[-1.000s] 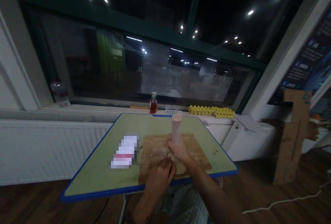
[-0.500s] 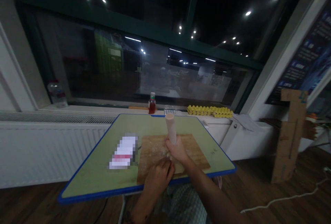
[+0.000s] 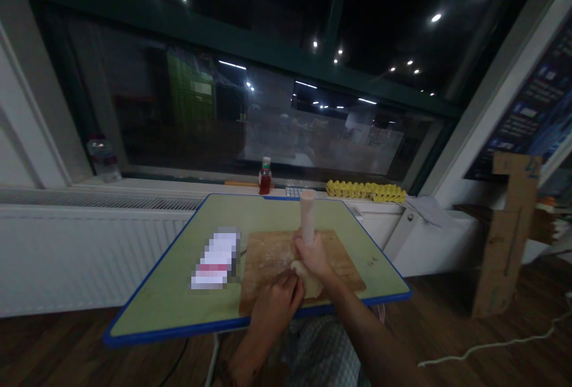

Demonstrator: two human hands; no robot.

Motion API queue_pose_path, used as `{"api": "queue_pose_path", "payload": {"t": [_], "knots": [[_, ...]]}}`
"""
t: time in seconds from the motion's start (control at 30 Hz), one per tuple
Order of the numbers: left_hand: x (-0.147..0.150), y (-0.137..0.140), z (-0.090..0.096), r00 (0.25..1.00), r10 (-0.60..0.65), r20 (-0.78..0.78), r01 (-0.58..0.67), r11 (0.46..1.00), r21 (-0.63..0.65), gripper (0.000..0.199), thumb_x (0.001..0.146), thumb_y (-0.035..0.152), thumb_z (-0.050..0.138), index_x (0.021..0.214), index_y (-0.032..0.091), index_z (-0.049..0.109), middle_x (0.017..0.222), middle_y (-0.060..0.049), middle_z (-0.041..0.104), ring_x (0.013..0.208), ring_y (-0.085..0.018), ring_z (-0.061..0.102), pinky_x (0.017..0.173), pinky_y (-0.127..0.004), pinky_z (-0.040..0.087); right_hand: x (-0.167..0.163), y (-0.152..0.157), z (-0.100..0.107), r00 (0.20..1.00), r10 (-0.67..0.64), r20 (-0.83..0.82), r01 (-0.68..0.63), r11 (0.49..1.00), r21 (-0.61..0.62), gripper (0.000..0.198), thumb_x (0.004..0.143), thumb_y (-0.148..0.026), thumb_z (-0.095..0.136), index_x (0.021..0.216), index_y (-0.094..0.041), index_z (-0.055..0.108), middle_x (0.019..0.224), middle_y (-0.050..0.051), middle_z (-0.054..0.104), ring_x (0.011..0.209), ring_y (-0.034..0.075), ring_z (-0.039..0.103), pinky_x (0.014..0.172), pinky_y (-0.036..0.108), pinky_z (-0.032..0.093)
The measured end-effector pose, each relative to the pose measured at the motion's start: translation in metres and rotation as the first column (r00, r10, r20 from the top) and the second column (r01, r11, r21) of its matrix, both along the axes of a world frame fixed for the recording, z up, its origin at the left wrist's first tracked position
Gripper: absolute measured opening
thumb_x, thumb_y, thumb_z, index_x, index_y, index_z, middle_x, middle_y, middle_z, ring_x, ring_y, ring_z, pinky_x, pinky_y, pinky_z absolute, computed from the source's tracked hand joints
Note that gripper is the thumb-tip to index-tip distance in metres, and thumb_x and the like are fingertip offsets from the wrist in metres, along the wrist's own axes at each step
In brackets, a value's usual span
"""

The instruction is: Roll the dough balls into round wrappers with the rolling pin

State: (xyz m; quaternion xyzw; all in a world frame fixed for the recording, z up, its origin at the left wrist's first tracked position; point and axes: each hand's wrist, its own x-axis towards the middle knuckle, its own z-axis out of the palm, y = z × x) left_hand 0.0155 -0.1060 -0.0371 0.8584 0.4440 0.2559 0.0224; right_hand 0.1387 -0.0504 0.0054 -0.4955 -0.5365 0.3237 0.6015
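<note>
My right hand is wrapped round a pale wooden rolling pin, whose free end points up and away from me. Beneath that wrist lies a flattened piece of dough, partly covered by both hands. At its left edge my left hand has its fingers curled in and pinching the dough, though the fingertips are partly hidden. Under everything is a wooden cutting board with traces of flour.
The board rests on a small green table with a blue rim. Left of it lies a blurred-out phone. On the windowsill behind stand a bottle of red liquid, yellow egg cartons and a clear bottle. Cardboard leans at right.
The rolling pin and my right hand have shifted slightly right, and the pin stands more upright. More of the dough shows between my hands. My left hand has barely moved.
</note>
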Motion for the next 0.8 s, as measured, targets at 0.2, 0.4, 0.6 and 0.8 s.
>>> {"api": "queue_pose_path", "payload": {"t": [0.2,0.4,0.6,0.8], "knots": [[0.0005,0.0007,-0.0011,1.000,0.011,-0.018,-0.011,1.000,0.010,0.022,0.093,0.017,0.048,0.100,0.015,0.068,0.109,-0.011,0.072,0.095,-0.022,0.070,0.082,-0.034,0.057,-0.0037,-0.0048,0.0039,0.998,-0.061,0.018,0.062,0.998,-0.032,0.024,0.061,-0.040,0.055,0.055,-0.024,0.039,0.046,-0.008,0.037,0.043,0.008,0.034,0.041,0.021,0.026],[0.0006,-0.0008,-0.0001,1.000,0.023,-0.007,-0.023,1.000,-0.001,0.022,0.094,0.019,0.046,0.097,0.016,0.068,0.106,-0.009,0.072,0.090,-0.020,0.070,0.081,-0.031,0.056,-0.0061,-0.0003,0.0030,0.997,-0.077,-0.021,0.076,0.997,-0.026,0.026,0.063,-0.042,0.054,0.055,-0.024,0.037,0.045,-0.009,0.034,0.043,0.007,0.032,0.041,0.021,0.026],[0.0010,-0.0014,-0.0009,0.999,0.017,-0.030,-0.017,1.000,-0.004,0.021,0.093,0.018,0.047,0.100,0.016,0.067,0.107,-0.010,0.071,0.092,-0.021,0.070,0.079,-0.032,0.057,-0.0020,-0.0010,0.0017,0.998,-0.055,-0.006,0.054,0.998,-0.019,0.025,0.064,-0.043,0.053,0.057,-0.024,0.038,0.045,-0.009,0.034,0.042,0.007,0.031,0.040,0.021,0.025],[0.0018,-0.0009,-0.0015,1.000,0.015,0.001,-0.015,1.000,-0.025,0.022,0.093,0.018,0.046,0.100,0.016,0.067,0.108,-0.009,0.071,0.094,-0.020,0.069,0.083,-0.032,0.056,-0.0003,0.0012,0.0007,0.999,-0.053,-0.004,0.053,0.999,0.001,0.025,0.064,-0.039,0.056,0.055,-0.024,0.037,0.045,-0.009,0.035,0.042,0.007,0.032,0.040,0.021,0.026]]}}
